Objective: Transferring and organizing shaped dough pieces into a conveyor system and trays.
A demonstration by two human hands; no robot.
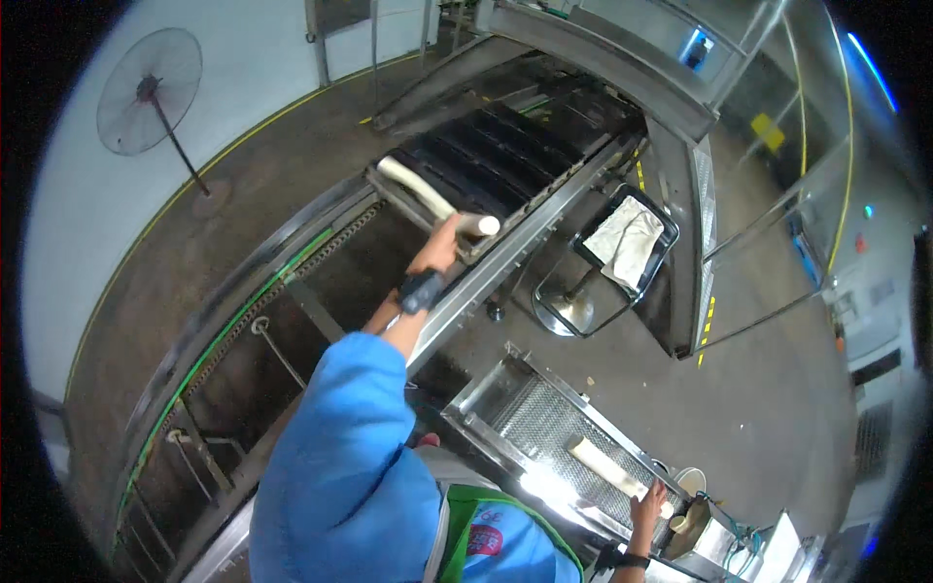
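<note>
Grey workshop floor (777, 408) meets a pale wall (58, 194) on the left; a yellow line (136, 238) curves along it, and a standing fan (149, 89) occupies the far left. Through the middle runs a conveyor, with black slats (496, 160) in its far part and a chain (282, 282) beside a green strip (214, 352) on its curved left side. One pale roll (413, 182) spans the near edge of the slats, its right end showing a round white face. The left hand (435, 251), with a black watch (421, 291) at the wrist and a blue sleeve (340, 418) behind, is clamped on this roll close to that end. At the near right, a second pale roll (603, 464) lies lengthwise in a metal trough (530, 408). The right hand (649, 503), well apart from the left, has its fingers closed on the near-right end of this second roll; a dark band (622, 558) circles the wrist. Farther right, a pale cloth (627, 243) rests on a black-framed seat with a round metal base (564, 309)
</note>
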